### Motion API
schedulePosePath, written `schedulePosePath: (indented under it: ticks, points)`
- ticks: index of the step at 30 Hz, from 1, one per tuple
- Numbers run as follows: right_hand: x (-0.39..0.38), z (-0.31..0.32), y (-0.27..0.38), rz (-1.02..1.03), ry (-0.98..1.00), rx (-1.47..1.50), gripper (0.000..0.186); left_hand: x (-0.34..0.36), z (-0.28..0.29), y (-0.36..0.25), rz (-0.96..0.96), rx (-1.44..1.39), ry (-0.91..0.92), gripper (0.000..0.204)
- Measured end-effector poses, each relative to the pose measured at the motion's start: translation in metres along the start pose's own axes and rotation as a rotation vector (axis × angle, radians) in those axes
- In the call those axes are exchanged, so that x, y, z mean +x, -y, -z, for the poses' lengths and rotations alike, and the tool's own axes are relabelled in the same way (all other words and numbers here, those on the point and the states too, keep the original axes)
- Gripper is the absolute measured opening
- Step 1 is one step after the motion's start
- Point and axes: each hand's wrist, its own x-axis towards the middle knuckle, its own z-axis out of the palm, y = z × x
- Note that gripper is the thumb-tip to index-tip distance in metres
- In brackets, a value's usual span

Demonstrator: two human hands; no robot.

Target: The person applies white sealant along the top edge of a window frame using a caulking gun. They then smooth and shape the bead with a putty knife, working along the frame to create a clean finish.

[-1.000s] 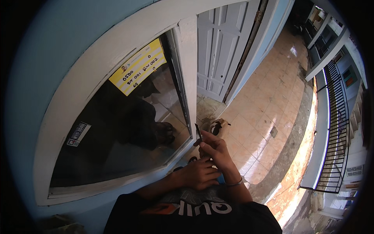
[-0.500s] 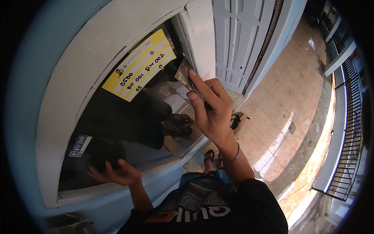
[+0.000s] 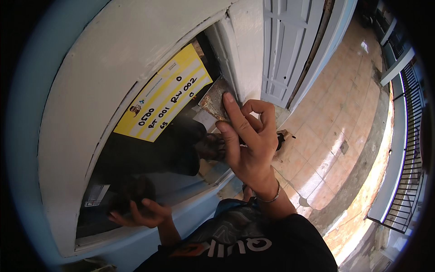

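Note:
My right hand pinches a flat, worn, rust-stained scraper blade between thumb and fingers. The blade's edge is by the right side of the dark window pane, near the white window frame; I cannot tell whether it touches the glass. Any handle is hidden by the hand. On the pane, left of the blade, is a yellow-and-white striped paper sticker with handwriting. My left hand is low at the pane, fingers spread and holding nothing; contact with the glass is unclear.
A small white label is at the pane's lower left. To the right are a grey panelled door, a tiled walkway and a black railing. Light-blue wall runs below the window.
My view has shifted closer to the window. The right hand, with the scraper blade, sits slightly lower against the pane's right edge. The left hand remains open.

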Motion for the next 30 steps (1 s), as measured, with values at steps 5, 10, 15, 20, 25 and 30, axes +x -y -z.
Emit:
schedulePosePath:
  ticks: [5, 10, 15, 20, 25, 30]
  points:
    - [-0.003, 0.007, 0.015, -0.100, 0.099, -0.050, 0.049, -0.002, 0.000, 0.003, -0.008, 0.004, -0.012, 0.032]
    - [0.000, 0.008, 0.018, -0.004, 0.050, -0.057, 0.050, -0.007, 0.003, 0.009, -0.022, -0.029, -0.017, 0.032]
    - [0.000, 0.002, 0.013, -0.026, 0.014, -0.127, 0.048, -0.012, 0.004, 0.012, 0.007, -0.104, -0.014, 0.035]
    - [-0.005, 0.005, 0.012, -0.032, 0.048, -0.152, 0.051, -0.017, 0.002, 0.014, -0.035, -0.059, -0.064, 0.033]
    - [-0.001, 0.007, 0.012, -0.006, 0.072, -0.131, 0.050, -0.015, 0.000, 0.016, -0.115, 0.019, -0.059, 0.032]
    - [0.004, 0.001, 0.012, 0.072, 0.007, -0.085, 0.050, -0.012, -0.001, 0.010, -0.043, -0.016, -0.074, 0.033]
